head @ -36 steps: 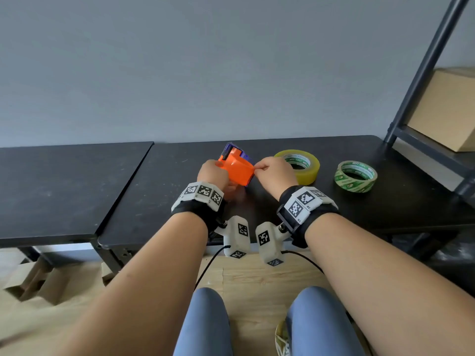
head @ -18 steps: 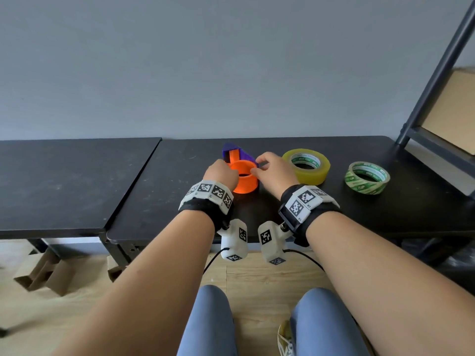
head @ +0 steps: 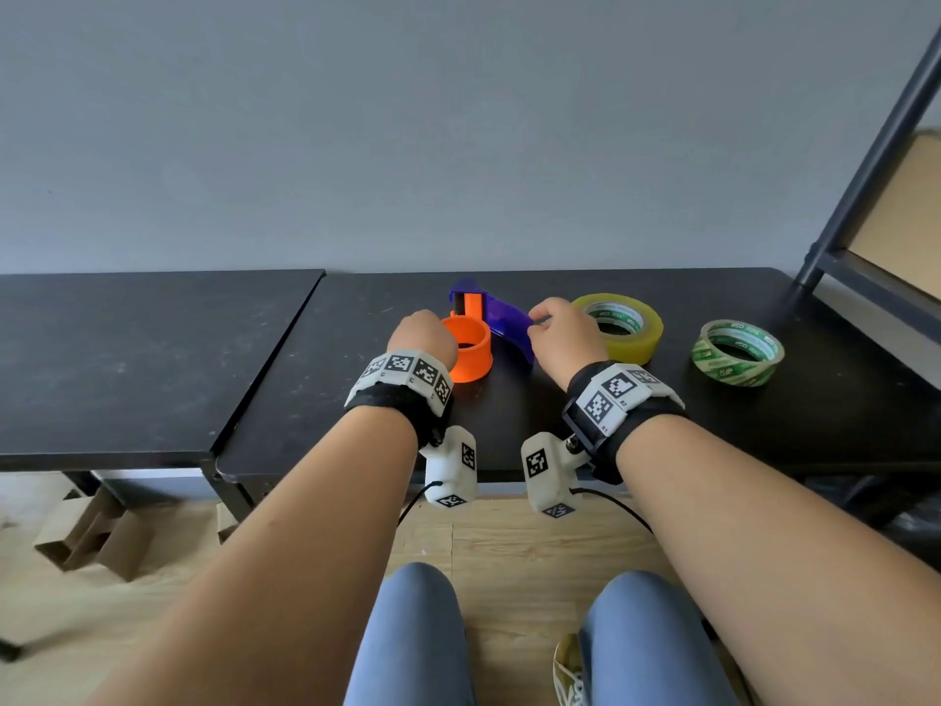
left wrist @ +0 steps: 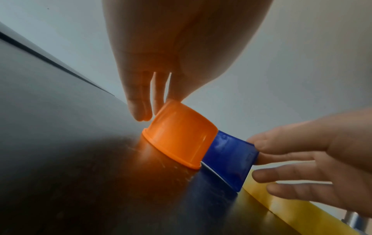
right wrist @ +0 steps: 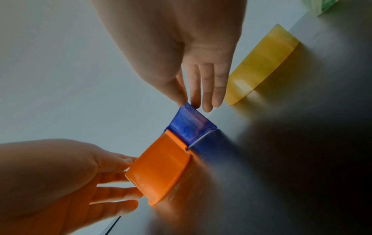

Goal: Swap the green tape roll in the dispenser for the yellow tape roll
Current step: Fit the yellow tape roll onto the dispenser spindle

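The tape dispenser lies on the black table [head: 509, 430]. It carries no roll: its orange hub [head: 468, 351] [left wrist: 181, 139] [right wrist: 159, 170] is bare, and its blue handle [head: 504, 318] [left wrist: 227, 157] [right wrist: 191, 125] stretches to the right. My left hand [head: 422, 336] [left wrist: 155, 109] holds the hub's left rim with thumb and fingers. My right hand [head: 557, 326] [right wrist: 191, 98] pinches the free end of the blue handle. The yellow tape roll [head: 626, 328] [right wrist: 261, 63] lies flat just right of my right hand. Further right lies the green tape roll [head: 738, 354] [right wrist: 320, 6].
A second black table [head: 127, 359] adjoins on the left with a narrow gap between. A dark metal shelf frame [head: 865, 160] with a cardboard box [head: 901, 216] stands at the right end. Cardboard scraps [head: 91, 537] lie on the wooden floor below.
The dispenser, held up off the table a second ago, now lies on it. My right hand has drawn the blue handle out to the right, away from the orange hub.
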A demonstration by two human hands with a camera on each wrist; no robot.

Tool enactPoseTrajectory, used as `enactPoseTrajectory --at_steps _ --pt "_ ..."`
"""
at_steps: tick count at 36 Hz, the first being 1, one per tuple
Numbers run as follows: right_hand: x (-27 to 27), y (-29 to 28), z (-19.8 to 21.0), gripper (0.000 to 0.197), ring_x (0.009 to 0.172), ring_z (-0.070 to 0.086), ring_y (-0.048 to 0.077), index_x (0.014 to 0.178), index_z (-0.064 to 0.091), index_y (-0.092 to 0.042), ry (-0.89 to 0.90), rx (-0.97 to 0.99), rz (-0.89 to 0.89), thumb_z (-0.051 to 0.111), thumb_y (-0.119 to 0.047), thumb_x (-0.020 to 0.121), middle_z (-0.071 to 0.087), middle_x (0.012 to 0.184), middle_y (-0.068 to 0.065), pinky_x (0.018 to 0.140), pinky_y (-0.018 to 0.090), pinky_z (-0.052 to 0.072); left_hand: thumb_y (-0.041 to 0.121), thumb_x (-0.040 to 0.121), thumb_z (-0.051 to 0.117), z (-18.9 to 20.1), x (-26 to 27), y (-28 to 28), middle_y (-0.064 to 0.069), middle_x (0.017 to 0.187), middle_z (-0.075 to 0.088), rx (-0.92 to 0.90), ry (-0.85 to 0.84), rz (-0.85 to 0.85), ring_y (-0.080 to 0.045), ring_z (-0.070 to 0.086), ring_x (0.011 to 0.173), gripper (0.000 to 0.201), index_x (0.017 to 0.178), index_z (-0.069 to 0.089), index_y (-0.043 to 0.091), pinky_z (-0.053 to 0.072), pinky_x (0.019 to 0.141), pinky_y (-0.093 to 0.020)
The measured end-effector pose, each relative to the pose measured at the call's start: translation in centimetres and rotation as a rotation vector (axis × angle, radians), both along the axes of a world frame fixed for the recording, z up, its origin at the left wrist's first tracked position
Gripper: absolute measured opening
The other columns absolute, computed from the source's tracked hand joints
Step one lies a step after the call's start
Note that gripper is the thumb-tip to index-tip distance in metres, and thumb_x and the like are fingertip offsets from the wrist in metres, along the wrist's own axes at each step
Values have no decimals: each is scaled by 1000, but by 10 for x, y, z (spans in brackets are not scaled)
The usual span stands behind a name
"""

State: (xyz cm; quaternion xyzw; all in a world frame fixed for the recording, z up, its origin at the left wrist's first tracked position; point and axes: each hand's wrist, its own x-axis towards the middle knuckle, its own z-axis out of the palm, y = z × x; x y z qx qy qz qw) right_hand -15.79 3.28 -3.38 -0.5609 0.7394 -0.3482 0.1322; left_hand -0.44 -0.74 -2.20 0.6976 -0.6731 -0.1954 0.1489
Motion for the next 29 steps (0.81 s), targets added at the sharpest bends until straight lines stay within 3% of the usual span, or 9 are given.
enactPoseTrajectory --at_steps 5,10,15,21,26,29 --pt "-10 3 6 31 114 61 27 126 57 -12 -45 -27 -11 50 -16 96 65 125 9 92 35 47 9 97 36 3 -12 9 -19 142 43 -136 81 64 -36 46 128 42 137 47 6 42 97 -40" --pt "-36 10 14 33 110 62 29 125 60 -13 -42 -45 -83 45 -14 96 66 123 9 81 27 41 1 92 38 21 -35 18 -15 145 41 -242 216 -56 -32 47 130 51 142 46 10 41 101 -36" --pt "-70 19 18 32 114 59 33 117 64 -10 -19 -50 -151 44 -10 92 65 123 13 86 30 42 2 96 37 34 -70 25 -14 144 45 -270 246 -151 -30 51 127 47 141 46 10 41 97 -31" --pt "-106 23 16 37 117 57 32 125 60 -10 -33 9 -167 50 -10 89 62 129 13 86 30 42 2 97 36 37 -115 32 -20 141 50 -105 225 -217 -33 52 128 44 140 44 1 42 101 -35" --pt "-123 21 10 47 128 52 30 140 46 -8 -24 106 -155 51 -16 95 55 140 13 97 33 42 6 100 38 30 -140 35 -22 131 60 -13 132 -267 -35 57 122 35 126 57 -7 45 97 -36" --pt "-127 18 6 41 118 57 32 133 51 -7 -29 166 -149 52 -20 94 59 130 14 89 35 44 5 101 37 32 -148 41 -17 132 60 92 152 -266 -30 57 123 34 126 59 -5 46 98 -32"
